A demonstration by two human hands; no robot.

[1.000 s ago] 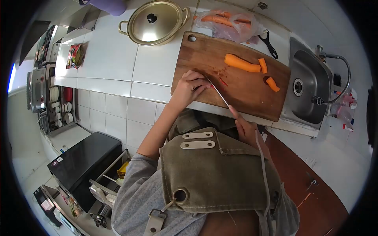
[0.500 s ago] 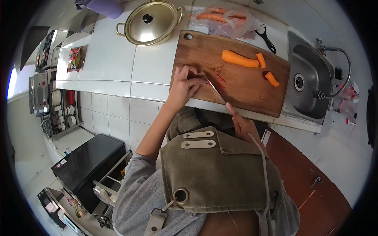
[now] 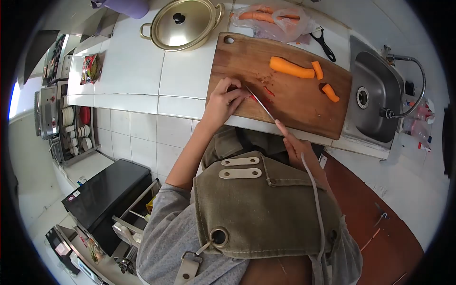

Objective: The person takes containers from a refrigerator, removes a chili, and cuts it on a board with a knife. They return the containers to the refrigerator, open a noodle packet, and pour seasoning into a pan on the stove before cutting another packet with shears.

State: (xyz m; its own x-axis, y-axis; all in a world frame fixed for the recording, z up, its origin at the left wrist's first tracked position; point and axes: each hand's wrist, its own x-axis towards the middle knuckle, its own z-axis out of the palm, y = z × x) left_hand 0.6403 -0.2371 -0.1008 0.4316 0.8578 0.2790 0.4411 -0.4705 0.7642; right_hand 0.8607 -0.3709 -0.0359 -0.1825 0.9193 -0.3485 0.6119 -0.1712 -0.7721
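Head view, left hand (image 3: 223, 102) pinning red chili (image 3: 260, 97), right hand (image 3: 297, 147) grip on knife (image 3: 260, 102), carrots in plastic bag (image 3: 275, 21), lidded pot (image 3: 183, 24)

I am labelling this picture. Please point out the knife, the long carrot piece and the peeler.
knife (image 3: 260, 102), head view, middle of the blade.
long carrot piece (image 3: 290, 67), head view, its middle.
peeler (image 3: 324, 43), head view, black handle.

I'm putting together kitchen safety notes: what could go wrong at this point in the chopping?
1. The left hand pins a small red piece right beside the knife blade; curled fingertips sit very close, so a slip could nick them.
2. The cutting board reaches the counter's front edge; pressure there might tip or shift it.
3. Loose carrot pieces lie on the board and could roll if it is jolted.
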